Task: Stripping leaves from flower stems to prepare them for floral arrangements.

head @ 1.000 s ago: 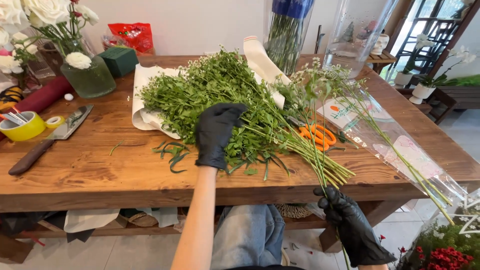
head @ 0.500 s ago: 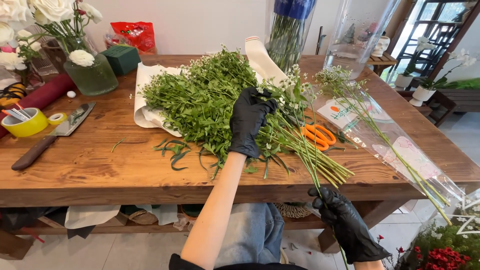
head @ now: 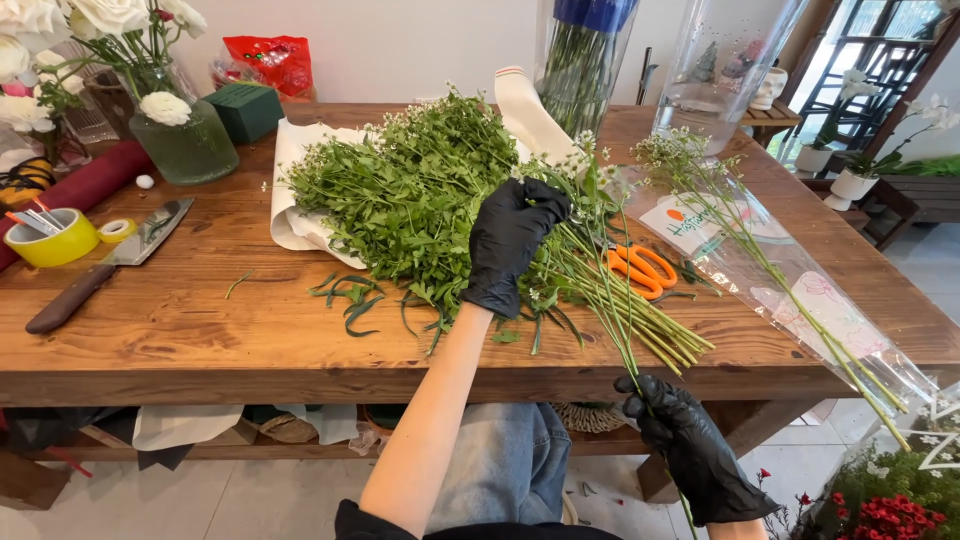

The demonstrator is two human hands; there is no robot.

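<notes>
My left hand [head: 512,245], in a black glove, rests on the heap of green stems [head: 420,190], its fingers [head: 545,200] pinched narrow on the upper part of one thin stem [head: 615,300]. That stem runs down off the edge of the wooden surface [head: 180,330] to my right hand [head: 690,450], also gloved, whose fingers [head: 650,395] curl closed around its lower end below the edge. Just right of my left fingers lie orange scissors [head: 640,268]. Further right sits a clear plastic sleeve [head: 800,290] with more stems. Far left of my fingers lies a knife [head: 110,262].
</notes>
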